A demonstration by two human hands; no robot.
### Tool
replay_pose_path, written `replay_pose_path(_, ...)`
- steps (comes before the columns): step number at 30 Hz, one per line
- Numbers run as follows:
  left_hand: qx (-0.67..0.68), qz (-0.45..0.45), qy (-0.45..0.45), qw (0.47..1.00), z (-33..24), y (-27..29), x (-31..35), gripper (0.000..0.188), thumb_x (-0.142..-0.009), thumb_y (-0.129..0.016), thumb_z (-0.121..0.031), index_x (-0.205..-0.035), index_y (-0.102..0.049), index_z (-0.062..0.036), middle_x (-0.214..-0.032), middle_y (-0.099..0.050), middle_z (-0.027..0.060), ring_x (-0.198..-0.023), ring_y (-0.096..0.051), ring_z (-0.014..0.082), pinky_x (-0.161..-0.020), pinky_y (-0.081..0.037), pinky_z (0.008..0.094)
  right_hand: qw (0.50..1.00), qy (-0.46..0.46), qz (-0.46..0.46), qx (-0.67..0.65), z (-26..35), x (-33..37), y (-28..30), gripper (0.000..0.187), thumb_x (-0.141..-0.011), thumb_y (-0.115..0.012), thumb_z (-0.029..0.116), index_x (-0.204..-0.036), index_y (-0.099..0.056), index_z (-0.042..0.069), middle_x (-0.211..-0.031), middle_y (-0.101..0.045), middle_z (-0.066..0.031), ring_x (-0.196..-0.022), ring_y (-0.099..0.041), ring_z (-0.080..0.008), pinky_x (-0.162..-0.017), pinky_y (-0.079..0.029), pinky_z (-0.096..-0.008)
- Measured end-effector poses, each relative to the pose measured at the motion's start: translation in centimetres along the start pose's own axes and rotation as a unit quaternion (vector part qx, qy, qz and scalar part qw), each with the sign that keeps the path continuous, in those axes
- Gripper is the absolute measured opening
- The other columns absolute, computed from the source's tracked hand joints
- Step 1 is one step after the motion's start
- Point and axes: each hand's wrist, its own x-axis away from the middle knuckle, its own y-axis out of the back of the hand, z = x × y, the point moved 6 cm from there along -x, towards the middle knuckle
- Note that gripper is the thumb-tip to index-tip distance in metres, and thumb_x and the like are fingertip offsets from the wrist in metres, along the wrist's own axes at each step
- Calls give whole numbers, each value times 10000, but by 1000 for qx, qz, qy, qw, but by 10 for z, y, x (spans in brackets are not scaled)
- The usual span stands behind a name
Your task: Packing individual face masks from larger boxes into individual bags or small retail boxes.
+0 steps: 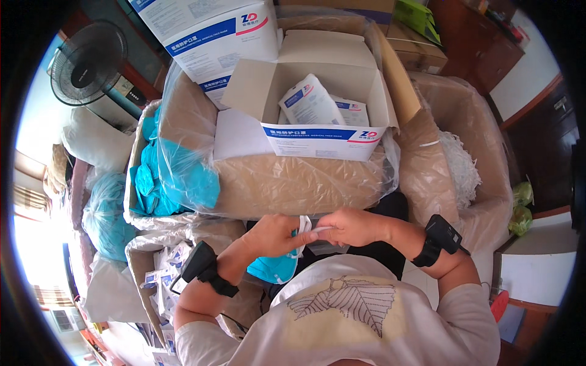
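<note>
In front of my body, both hands are close together and nearly touching. My left hand (pixel 274 235) is closed on a teal face mask (pixel 273 268), which hangs below it with white straps showing by the fingers. My right hand (pixel 357 226) is closed too, pinching a thin white strip (pixel 321 230) that stretches between the two hands; whether it belongs to the mask I cannot tell. Beyond them an open white carton (pixel 323 145) holds several white packets (pixel 311 104) with blue bands. Each wrist wears a strapped black device.
Around the carton stands a plastic-lined cardboard box (pixel 293 189), beside stacked white cartons (pixel 213 36). At left, a bin holds teal masks (pixel 152 177); below it, another box holds white packets (pixel 168 268). White strips (pixel 458 171) fill a box at right. A fan (pixel 88 63) stands far left.
</note>
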Motion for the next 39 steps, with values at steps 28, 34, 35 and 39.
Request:
replay_pose_path(28, 425, -373, -80, 821, -14, 130, 42, 349, -912, -414, -313, -635, -416, -101, -525, -372, -25, -474, -321, 64, -446, -226, 220, 829, 154, -93, -530, -40, -77, 48, 243, -918, -430, 254, -916, -546, 41, -824, -533, -6, -724, -499, -87, -625, -417, -203)
replay_pose_path(34, 396, -420, -45, 815, -15, 140, 29, 301, -888, -484, -315, -672, -487, -104, -556, -435, -22, -504, -390, 51, -470, -288, 188, 787, 100, 170, -585, -5, -65, -50, 465, -922, -336, 411, -1012, -534, 0, -961, -572, -103, -902, -552, -183, -833, -440, -301)
replay_pose_path(35, 378, -427, -31, 821, -8, 140, 31, 307, -888, -486, -320, -667, -490, -106, -556, -439, -23, -506, -395, 48, -468, -290, 189, 762, 94, 206, -606, -6, -58, -56, 476, -921, -331, 416, -1025, -529, -4, -968, -572, -106, -909, -550, -187, -826, -439, -301)
replay_pose_path(39, 294, -455, 9, 841, 6, 142, 42, 338, -895, -484, -319, -630, -498, -109, -569, -443, -41, -499, -398, 34, -457, -287, 192, 742, 69, 253, -617, -16, -31, -68, 499, -921, -323, 423, -1063, -517, -14, -973, -573, -108, -903, -547, -194, -786, -436, -298)
